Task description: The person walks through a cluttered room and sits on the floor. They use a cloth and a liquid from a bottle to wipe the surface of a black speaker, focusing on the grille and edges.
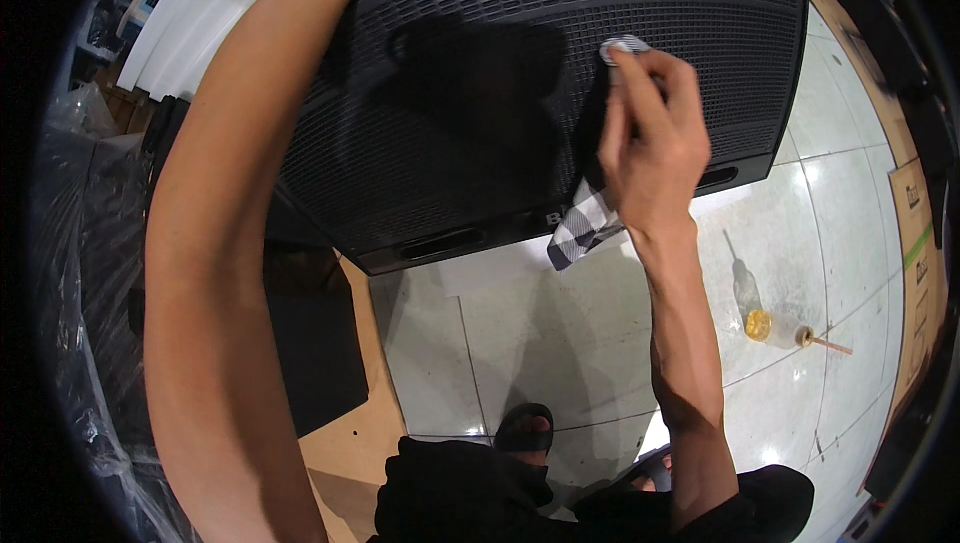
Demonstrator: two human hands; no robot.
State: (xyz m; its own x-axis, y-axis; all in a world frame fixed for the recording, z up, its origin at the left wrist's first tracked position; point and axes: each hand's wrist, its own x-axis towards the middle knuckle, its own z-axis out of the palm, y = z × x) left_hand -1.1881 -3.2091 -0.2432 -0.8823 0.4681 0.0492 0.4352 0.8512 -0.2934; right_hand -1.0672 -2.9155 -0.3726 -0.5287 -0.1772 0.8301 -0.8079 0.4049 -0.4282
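Observation:
A large black loudspeaker (470, 113) with a perforated grille fills the upper middle, its lower edge angled toward me. My right hand (660, 133) is closed around a black-and-white checked cloth (582, 228). One bunched bit of the cloth shows at the fingertips against the grille, and the rest hangs below the hand past the speaker's lower edge. My left arm (215, 193) reaches up along the speaker's left side. It ends at the top border of the picture near the far edge of the speaker, where the hand's fingers are out of sight.
On the tiled floor (420, 353) at right stands a clear bottle (780, 330) with yellow liquid and a thin stick in its mouth. Flat cardboard (912, 243) lines the right side. Clear plastic wrapping (100, 243) covers things at left, near a black box (320, 363).

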